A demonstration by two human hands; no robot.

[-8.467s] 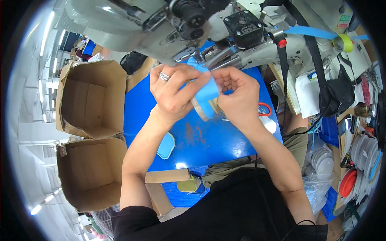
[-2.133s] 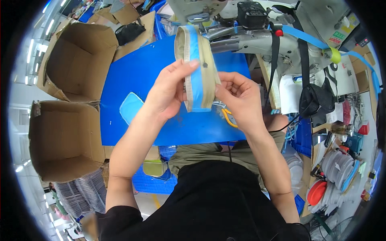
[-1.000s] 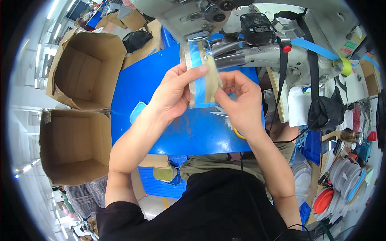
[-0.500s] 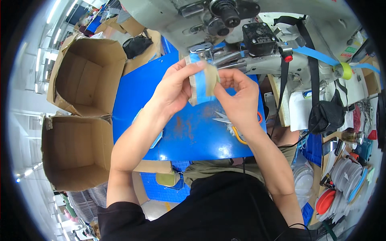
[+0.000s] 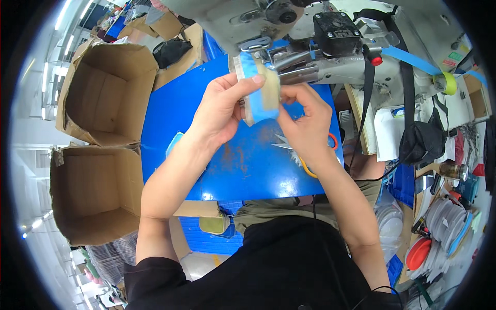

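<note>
Both hands are on the same piece here. The left hand (image 5: 219, 111) is closed around the blue-and-tan fabric piece (image 5: 260, 93), thumb lying across the top edge and fingers wrapped behind it, so it's a firm pinch rather than a loose hold. The right hand (image 5: 305, 119) comes in from 3 o'clock and nips the tan edge between thumb and fingertips, also clamped on, not open. The piece is held upright, off the blue table (image 5: 243, 160), right under the nose of the sewing machine (image 5: 310, 46) at 12 o'clock.

My take on doing this bit well: keep the two layers lined up edge to edge with the left thumb pressing flat, and let the right fingers do the small adjusting only. Looks like it's close to the machine's foot, so I'd keep fingertips back from that metal part and not let the blue strip twist.

Scissors with orange handles (image 5: 310, 150) lie on the table just below the right wrist, around 5 o'clock. Two open cardboard boxes (image 5: 103, 93) sit off at 9 o'clock, well apart from the hands. A black strap (image 5: 368, 77) hangs off the machine at 2 o'clock.
</note>
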